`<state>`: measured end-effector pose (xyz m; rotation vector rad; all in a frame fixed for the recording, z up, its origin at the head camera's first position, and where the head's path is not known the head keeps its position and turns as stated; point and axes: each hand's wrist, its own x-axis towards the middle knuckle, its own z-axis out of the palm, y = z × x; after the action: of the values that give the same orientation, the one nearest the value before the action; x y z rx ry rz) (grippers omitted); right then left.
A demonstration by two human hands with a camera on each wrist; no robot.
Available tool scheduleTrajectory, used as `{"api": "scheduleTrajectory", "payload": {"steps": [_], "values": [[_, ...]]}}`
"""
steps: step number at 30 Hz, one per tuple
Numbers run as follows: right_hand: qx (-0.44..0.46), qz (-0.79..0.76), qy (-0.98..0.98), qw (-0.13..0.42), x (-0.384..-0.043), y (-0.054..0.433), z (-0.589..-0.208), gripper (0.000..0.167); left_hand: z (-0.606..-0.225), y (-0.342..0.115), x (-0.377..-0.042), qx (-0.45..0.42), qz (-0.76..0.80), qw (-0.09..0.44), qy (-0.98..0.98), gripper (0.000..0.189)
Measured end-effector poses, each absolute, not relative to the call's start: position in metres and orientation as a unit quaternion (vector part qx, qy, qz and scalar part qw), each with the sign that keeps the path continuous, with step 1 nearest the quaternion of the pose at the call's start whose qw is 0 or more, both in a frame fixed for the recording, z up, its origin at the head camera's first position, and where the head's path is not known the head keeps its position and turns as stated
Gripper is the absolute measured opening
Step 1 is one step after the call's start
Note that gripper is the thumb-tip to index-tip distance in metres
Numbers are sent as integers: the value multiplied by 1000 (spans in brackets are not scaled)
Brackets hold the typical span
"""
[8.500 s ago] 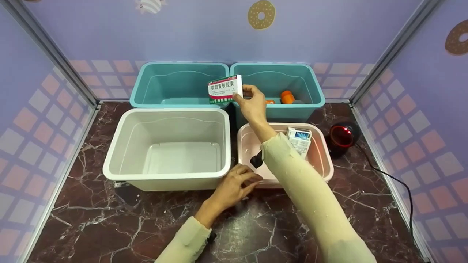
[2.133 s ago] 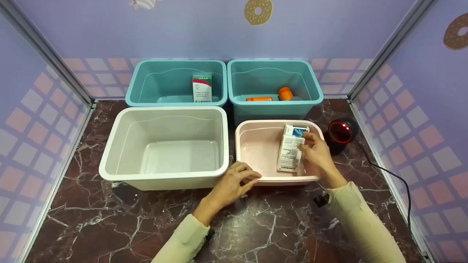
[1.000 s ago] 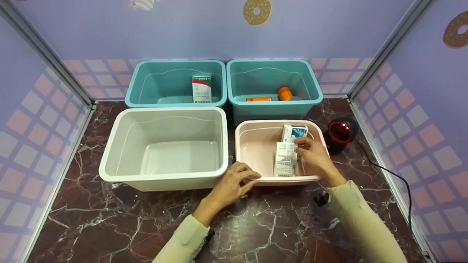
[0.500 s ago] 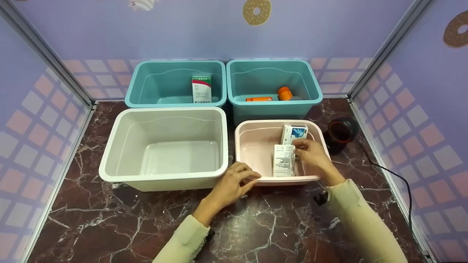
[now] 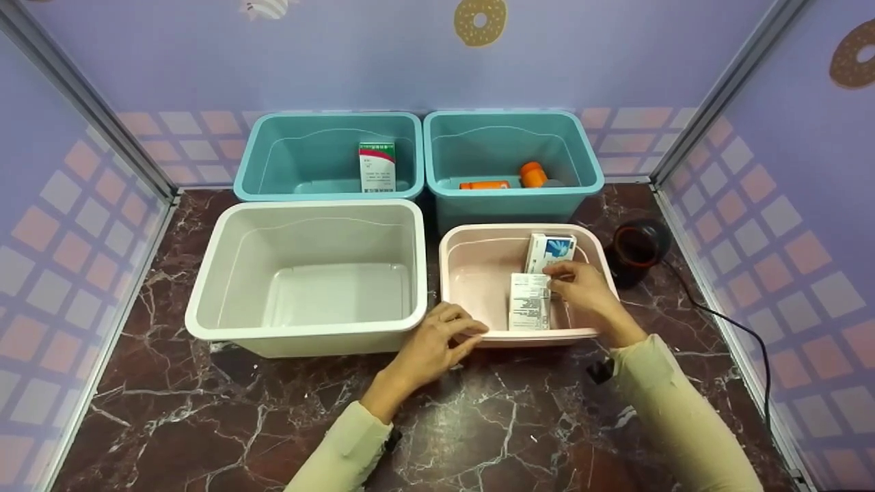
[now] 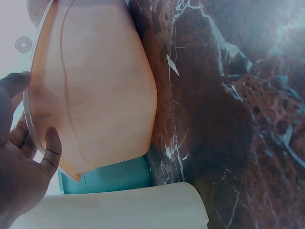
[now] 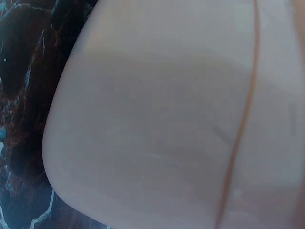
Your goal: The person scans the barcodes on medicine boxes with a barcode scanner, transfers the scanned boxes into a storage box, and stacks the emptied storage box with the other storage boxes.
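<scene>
My left hand (image 5: 434,345) is at the near-left corner of the pink bin (image 5: 523,335). In the left wrist view its fingers lie over the rim, and the thumb (image 6: 52,145) is by the outer wall. My right hand (image 5: 581,294) reaches inside this bin and pinches the upper right corner of a white medicine box (image 5: 528,304) with small print. That box leans toward the near wall. Behind it, partly covered, is another white box (image 5: 554,249) with a blue picture. The right wrist view shows only the bin's outer wall (image 7: 143,119), no fingers.
A large white bin (image 5: 307,331) stands on the left. Two teal bins (image 5: 328,196) are behind; the left holds a green-and-red medicine box (image 5: 377,167), the right holds orange-capped bottles (image 5: 533,175). A black scanner (image 5: 639,246) with a cable sits on the right.
Earlier my right hand carried the green-and-red box, now in the left teal bin. Lately the white printed box has slid left and nearer with my right hand. The scanner's red light has gone out.
</scene>
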<state>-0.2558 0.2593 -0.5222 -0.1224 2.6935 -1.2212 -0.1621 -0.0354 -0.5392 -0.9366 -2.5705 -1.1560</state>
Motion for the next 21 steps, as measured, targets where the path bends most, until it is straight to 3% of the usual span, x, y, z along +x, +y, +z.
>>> {"api": "scheduleTrajectory", "payload": {"steps": [11, 21], "values": [[-68, -469, 873, 115, -254, 260, -518, 32, -538, -37, -164, -324, -376, 93, -863, 16], [-62, -479, 864, 142, -258, 260, -522, 48, -540, -36, -163, -318, -377, 88, -865, 17]]}}
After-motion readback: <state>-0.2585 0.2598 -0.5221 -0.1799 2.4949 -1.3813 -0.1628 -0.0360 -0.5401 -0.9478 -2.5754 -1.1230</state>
